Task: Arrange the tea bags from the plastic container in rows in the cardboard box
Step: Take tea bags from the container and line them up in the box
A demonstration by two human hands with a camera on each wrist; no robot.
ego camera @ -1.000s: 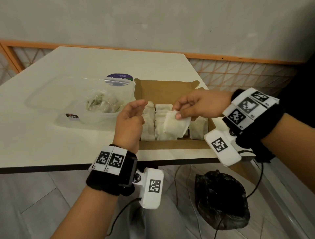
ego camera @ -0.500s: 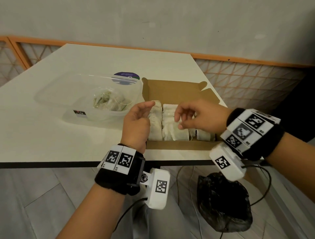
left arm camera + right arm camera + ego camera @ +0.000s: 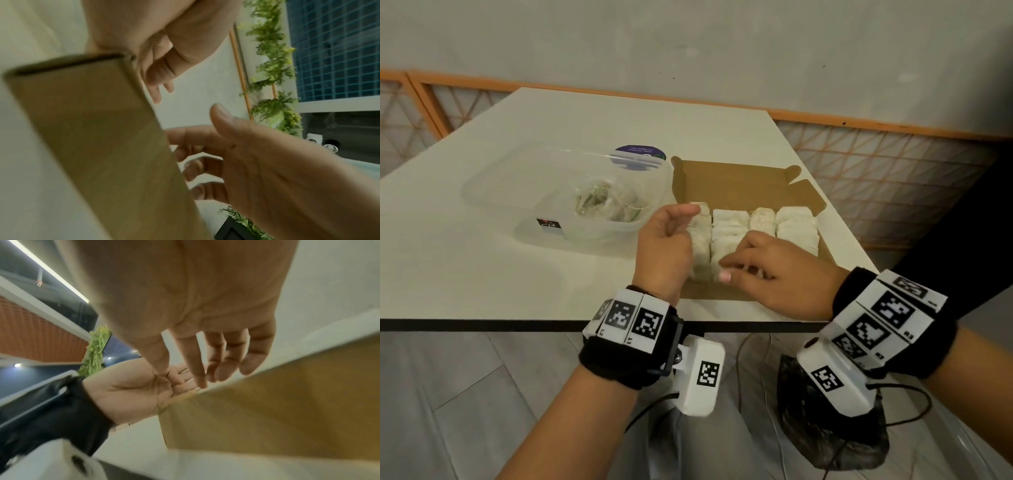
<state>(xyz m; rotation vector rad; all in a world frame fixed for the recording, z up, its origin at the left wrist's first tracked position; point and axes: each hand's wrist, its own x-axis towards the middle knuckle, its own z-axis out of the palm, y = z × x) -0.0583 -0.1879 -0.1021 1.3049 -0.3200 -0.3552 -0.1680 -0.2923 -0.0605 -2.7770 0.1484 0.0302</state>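
The brown cardboard box (image 3: 726, 178) lies open on the white table and holds several rows of pale tea bags (image 3: 729, 226). My right hand (image 3: 736, 270) hovers low over the front of the middle rows, fingers relaxed and pointing down, holding nothing. In the right wrist view the right hand (image 3: 205, 374) has straight fingers above the box wall (image 3: 267, 410). My left hand (image 3: 681, 219) stays at the box's left edge beside the left row, loosely curled and empty. The clear plastic container (image 3: 493, 192) to the left holds several more tea bags (image 3: 602, 205).
A round purple-labelled lid (image 3: 640, 156) lies behind the container. The table's front edge (image 3: 482, 323) runs just below my wrists. A black plastic bag (image 3: 835, 431) and cables sit on the floor under the table. An orange-framed lattice lines the wall.
My right hand lowered the tea bag it pinched into the box and let it go; it now hangs empty over the rows. The left hand stayed by the box's left edge.
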